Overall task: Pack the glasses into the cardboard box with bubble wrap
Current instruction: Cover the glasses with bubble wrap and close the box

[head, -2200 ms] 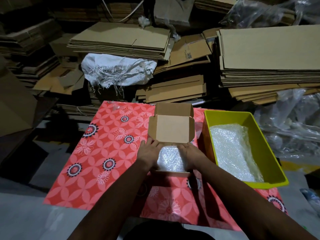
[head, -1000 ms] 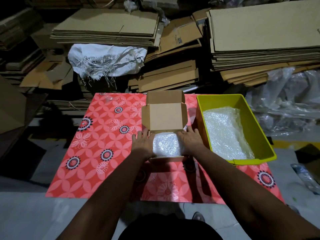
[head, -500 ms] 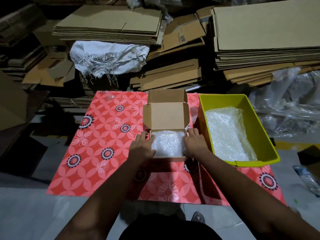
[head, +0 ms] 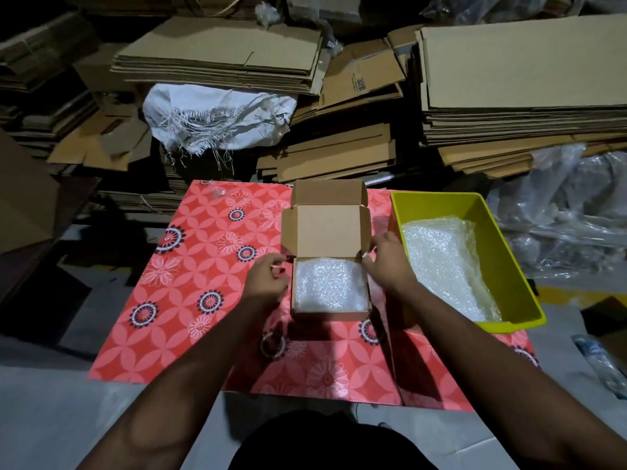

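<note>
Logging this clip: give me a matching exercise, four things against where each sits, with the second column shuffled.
Things:
1. cardboard box
2. yellow bin
3. white sack
4. right hand

Places:
A. under a stack of flat cardboard, beyond the mat
B. at the box's right edge, by the lid flap
C. middle of the red floral mat, lid open, bubble wrap inside
D. right of the box, holding loose bubble wrap

Pairs: 1-C, 2-D, 3-A, 4-B
</note>
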`<action>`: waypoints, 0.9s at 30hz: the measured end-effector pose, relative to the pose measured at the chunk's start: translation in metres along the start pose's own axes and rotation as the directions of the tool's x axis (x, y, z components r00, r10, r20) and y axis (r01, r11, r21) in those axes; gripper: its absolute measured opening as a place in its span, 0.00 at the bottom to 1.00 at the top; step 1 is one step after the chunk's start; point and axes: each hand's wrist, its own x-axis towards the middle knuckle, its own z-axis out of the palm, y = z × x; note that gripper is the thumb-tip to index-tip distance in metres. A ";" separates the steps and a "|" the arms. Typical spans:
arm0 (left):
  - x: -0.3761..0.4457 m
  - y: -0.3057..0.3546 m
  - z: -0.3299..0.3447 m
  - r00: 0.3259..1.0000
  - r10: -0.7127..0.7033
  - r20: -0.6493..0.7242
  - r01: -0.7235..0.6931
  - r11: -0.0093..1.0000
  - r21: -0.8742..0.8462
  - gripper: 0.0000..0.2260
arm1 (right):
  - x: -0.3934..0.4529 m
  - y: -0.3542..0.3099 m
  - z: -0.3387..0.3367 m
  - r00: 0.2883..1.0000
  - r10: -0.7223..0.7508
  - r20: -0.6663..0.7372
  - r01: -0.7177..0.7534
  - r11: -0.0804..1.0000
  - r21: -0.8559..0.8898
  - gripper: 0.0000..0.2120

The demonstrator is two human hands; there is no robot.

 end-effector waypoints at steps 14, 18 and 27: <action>0.035 0.045 -0.012 0.939 -0.249 0.236 0.339 0.784 -0.520 0.27 | 0.015 -0.021 -0.020 0.909 0.361 0.208 -0.410 0.688 0.599 0.24; 0.025 0.040 -0.013 0.937 -0.217 0.273 0.329 0.812 -0.482 0.31 | 0.008 -0.015 -0.022 0.932 0.297 0.208 -0.363 0.782 0.508 0.30; 0.000 0.035 -0.013 0.938 -0.071 0.338 0.194 0.919 -0.344 0.38 | -0.017 0.000 -0.017 0.954 0.182 0.238 -0.246 0.930 0.275 0.36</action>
